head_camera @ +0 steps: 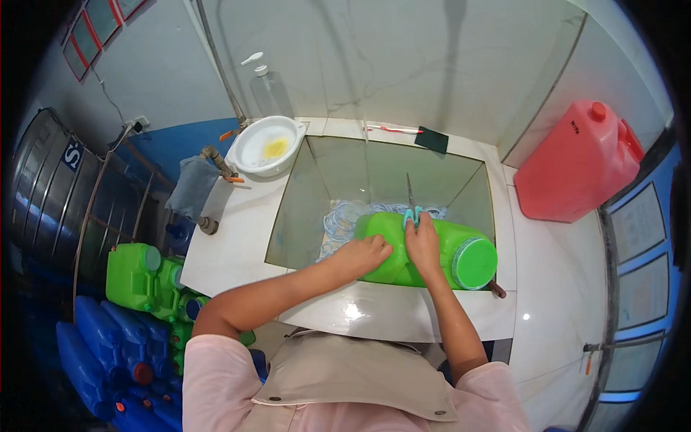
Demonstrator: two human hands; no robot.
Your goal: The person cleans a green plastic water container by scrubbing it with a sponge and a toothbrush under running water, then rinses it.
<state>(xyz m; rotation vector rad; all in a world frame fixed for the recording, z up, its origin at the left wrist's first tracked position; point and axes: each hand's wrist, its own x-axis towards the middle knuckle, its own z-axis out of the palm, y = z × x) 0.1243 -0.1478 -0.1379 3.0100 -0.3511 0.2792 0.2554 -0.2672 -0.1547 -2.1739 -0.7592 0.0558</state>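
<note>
A green plastic jug (397, 251) lies on its side over the front of a sunken basin (302, 216), its round green cap (477, 263) facing right. Against the jug's upper side, my left hand (370, 255) presses with curled fingers; the fingertips are hidden. My right hand (422, 240) grips a pair of scissors (411, 202) by their turquoise handles, above the jug. The blades point away from me and look closed. Pale cord-like rings (341, 221) lie in the basin behind the jug.
A white bowl (240, 159) with a yellow sponge (276, 147) and a pump bottle (270, 92) stand back left. A red jerrycan (572, 167) is at right. A toothbrush (394, 129) and dark green pad (432, 140) lie on the back rim. Blue jerrycans (102, 335) crowd the lower left.
</note>
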